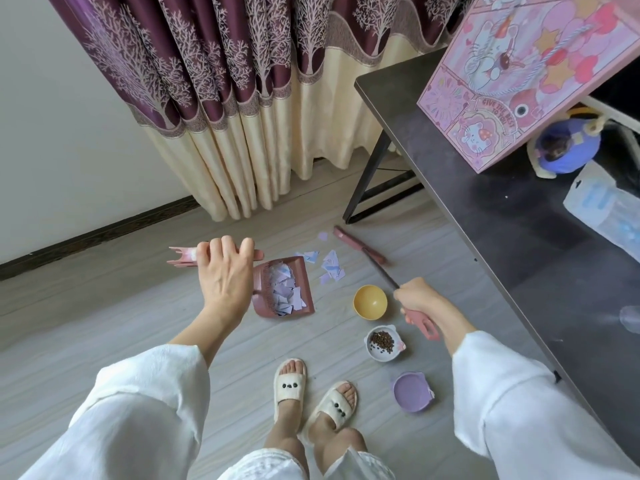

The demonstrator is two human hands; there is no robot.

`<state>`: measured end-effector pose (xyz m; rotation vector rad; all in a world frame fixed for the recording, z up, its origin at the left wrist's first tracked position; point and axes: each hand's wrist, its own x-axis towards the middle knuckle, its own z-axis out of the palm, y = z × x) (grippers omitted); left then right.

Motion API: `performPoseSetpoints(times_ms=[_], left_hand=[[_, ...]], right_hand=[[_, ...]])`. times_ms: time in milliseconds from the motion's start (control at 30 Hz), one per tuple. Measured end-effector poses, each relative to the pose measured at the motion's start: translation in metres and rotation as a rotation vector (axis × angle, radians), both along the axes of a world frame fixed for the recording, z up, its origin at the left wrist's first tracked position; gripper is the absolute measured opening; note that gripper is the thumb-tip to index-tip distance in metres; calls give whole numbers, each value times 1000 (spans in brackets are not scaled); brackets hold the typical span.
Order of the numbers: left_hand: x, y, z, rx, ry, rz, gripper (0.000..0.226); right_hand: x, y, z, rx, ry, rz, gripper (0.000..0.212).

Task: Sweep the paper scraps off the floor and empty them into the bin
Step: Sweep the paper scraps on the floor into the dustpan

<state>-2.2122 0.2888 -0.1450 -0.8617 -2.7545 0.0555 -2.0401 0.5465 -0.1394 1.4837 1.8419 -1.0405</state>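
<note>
Left hand (225,271) grips dustpan (284,289) handle; right hand (420,297) grasps broom (360,251) handle.

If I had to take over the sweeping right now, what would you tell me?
Left hand grips the handle of the pink dustpan, which sits on the floor and already holds a pile of paper scraps.
Right hand grips the handle of the pink broom; its head lies on the floor just beyond the loose scraps.
Done: most scraps are in the pan.
Left: a small cluster of loose paper scraps lies on the floor between pan and broom head. Sweep those in, then empty the pan into the bin, which is not in view.
Watch the yellow bowl and the bowl of pet food near the broom handle.
</note>
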Motion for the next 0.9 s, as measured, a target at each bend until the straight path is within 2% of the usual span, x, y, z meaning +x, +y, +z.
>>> performPoseSetpoints(times_ms=[100,233,367,600,767,900], left_hand=[[1,-9,1,10,3,17,33],[6,-26,2,5,-1,52,31],[16,-34,6,-19,4,98,29],[29,-64,10,-28,-44,233,30],[30,-88,6,-34,-30,297,28],[9,-103,9,-50,21,285,24]], right_hand=[[-9,-17,-4,-78,15,-26,13],[-14,-23,13,-119,42,-9,24],[-11,-19,26,-112,90,-29,20],[-20,-26,1,-61,135,-32,11],[-13,-58,-11,-133,105,-50,23],[-13,-91,-9,-171,83,-3,24]])
